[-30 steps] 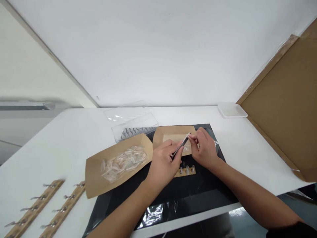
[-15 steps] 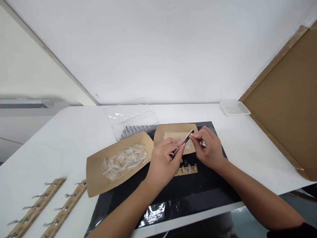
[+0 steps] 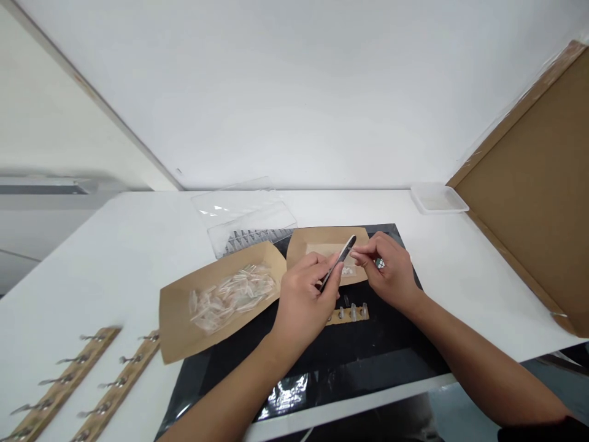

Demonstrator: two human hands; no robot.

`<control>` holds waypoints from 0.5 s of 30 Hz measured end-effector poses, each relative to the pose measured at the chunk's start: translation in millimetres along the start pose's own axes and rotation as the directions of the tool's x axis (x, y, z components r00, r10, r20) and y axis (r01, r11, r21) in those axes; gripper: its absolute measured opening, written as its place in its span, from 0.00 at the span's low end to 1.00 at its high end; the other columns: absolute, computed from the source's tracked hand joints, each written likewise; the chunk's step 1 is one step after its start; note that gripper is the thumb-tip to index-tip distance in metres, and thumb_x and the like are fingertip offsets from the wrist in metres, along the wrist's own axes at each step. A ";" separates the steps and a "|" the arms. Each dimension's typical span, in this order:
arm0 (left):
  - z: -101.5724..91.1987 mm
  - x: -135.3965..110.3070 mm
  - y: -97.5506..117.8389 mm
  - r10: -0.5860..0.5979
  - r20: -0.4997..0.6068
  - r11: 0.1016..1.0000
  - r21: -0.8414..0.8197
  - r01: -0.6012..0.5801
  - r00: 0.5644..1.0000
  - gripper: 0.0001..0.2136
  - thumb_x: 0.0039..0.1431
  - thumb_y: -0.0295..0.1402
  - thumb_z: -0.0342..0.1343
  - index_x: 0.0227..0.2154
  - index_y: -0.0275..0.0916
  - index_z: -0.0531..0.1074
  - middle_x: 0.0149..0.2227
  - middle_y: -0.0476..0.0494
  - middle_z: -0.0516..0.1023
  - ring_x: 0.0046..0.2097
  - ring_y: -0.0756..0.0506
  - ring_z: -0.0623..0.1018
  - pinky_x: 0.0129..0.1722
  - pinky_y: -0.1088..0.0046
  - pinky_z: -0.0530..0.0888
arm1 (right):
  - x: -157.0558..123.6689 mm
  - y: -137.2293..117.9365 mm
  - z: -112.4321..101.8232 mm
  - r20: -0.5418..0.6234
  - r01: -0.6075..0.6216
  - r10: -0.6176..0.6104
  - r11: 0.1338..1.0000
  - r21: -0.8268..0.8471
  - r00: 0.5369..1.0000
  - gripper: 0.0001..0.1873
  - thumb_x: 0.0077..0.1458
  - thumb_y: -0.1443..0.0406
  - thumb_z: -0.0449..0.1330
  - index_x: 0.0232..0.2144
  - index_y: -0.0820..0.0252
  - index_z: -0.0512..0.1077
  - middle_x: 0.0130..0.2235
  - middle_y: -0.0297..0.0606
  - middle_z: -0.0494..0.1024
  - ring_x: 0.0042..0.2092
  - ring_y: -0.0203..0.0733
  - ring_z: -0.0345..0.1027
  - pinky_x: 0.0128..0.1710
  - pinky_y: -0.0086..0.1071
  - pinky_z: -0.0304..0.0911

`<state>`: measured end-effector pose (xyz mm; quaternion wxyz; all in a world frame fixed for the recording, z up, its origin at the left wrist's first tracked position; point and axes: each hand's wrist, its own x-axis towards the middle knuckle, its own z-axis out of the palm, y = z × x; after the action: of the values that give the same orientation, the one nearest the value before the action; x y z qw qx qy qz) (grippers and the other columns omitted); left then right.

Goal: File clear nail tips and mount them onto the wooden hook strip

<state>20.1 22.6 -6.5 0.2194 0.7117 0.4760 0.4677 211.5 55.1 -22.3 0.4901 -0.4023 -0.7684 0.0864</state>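
My left hand (image 3: pixel 309 288) is closed around a nail file (image 3: pixel 339 261), dark on its broad face with a pale edge, slanting up to the right. My right hand (image 3: pixel 389 267) pinches a tiny clear piece beside the file's upper end. It looks like a false nail, mostly hidden by the fingertips. Below the hands, a wooden strip (image 3: pixel 348 317) carries several clear false nails upright; its left end is behind my left hand. Behind the hands lies a brown paper tray (image 3: pixel 299 240) with small clear pieces in it.
To the left, a larger paper tray (image 3: pixel 172 307) holds a heap of clear false nails (image 3: pixel 234 294). Two wooden strips with clips (image 3: pixel 69 383) lie at the lower left. Clear plastic boxes (image 3: pixel 251 221) are behind, a white container (image 3: pixel 439 199) at the back right. A black mat (image 3: pixel 368 350) lies underneath.
The file has shifted slightly left and tilts a little more steeply. My right fingertips have moved slightly left, staying pinched beside it. The view has shifted a little.
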 end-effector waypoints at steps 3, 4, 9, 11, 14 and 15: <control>-0.7 -0.1 -0.8 -0.030 0.025 0.999 -0.022 0.030 0.999 0.16 0.70 0.32 0.58 0.26 0.40 0.82 0.26 0.49 0.76 0.27 0.51 0.76 0.26 0.76 0.69 | 2.1 2.6 -0.3 0.028 -0.024 0.025 1.000 -0.014 0.999 0.05 0.69 0.66 0.62 0.38 0.54 0.73 0.33 0.35 0.77 0.36 0.42 0.73 0.36 0.37 0.70; -1.0 -0.4 -1.0 -0.038 0.035 0.999 -0.029 0.039 0.999 0.13 0.71 0.32 0.58 0.31 0.40 0.84 0.26 0.50 0.76 0.27 0.51 0.76 0.25 0.76 0.69 | 2.6 3.4 -0.3 0.039 -0.028 0.028 0.999 -0.018 0.999 0.05 0.70 0.66 0.62 0.38 0.54 0.73 0.33 0.35 0.77 0.36 0.42 0.73 0.38 0.37 0.70; -2.1 -1.4 -1.0 -0.053 0.052 0.998 -0.024 0.055 0.997 0.11 0.71 0.33 0.58 0.40 0.42 0.86 0.26 0.50 0.77 0.26 0.50 0.76 0.24 0.75 0.68 | 2.6 5.2 0.9 0.071 -0.016 0.019 0.999 -0.047 0.997 0.05 0.71 0.66 0.59 0.39 0.54 0.71 0.36 0.36 0.78 0.39 0.43 0.73 0.41 0.38 0.70; -2.1 -1.2 -0.5 -0.056 0.054 0.998 -0.019 0.057 0.997 0.12 0.71 0.33 0.58 0.36 0.41 0.86 0.26 0.50 0.77 0.27 0.50 0.76 0.24 0.75 0.68 | 1.0 4.6 2.1 0.057 -0.022 0.026 0.997 -0.068 0.998 0.05 0.72 0.65 0.58 0.39 0.53 0.71 0.37 0.37 0.79 0.38 0.44 0.74 0.41 0.39 0.70; -1.8 -0.5 0.1 -0.054 0.046 0.998 -0.015 0.055 0.997 0.14 0.71 0.34 0.58 0.29 0.40 0.84 0.26 0.50 0.77 0.26 0.51 0.76 0.24 0.76 0.69 | -0.7 2.5 3.9 0.011 -0.060 0.061 0.995 -0.085 0.998 0.03 0.72 0.64 0.59 0.42 0.53 0.73 0.36 0.35 0.81 0.37 0.43 0.76 0.41 0.38 0.70; -1.6 -0.3 0.2 -0.053 0.040 0.998 -0.014 0.054 0.998 0.15 0.71 0.33 0.58 0.27 0.40 0.83 0.26 0.50 0.77 0.26 0.51 0.76 0.24 0.76 0.68 | -0.9 1.8 4.3 -0.004 -0.072 0.072 0.994 -0.082 0.997 0.03 0.72 0.64 0.59 0.44 0.52 0.74 0.35 0.34 0.82 0.36 0.43 0.77 0.41 0.38 0.70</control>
<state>18.8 22.0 -5.7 0.2467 0.7062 0.4868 0.4511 209.0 56.8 -26.0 0.4702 -0.4498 -0.7559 0.0721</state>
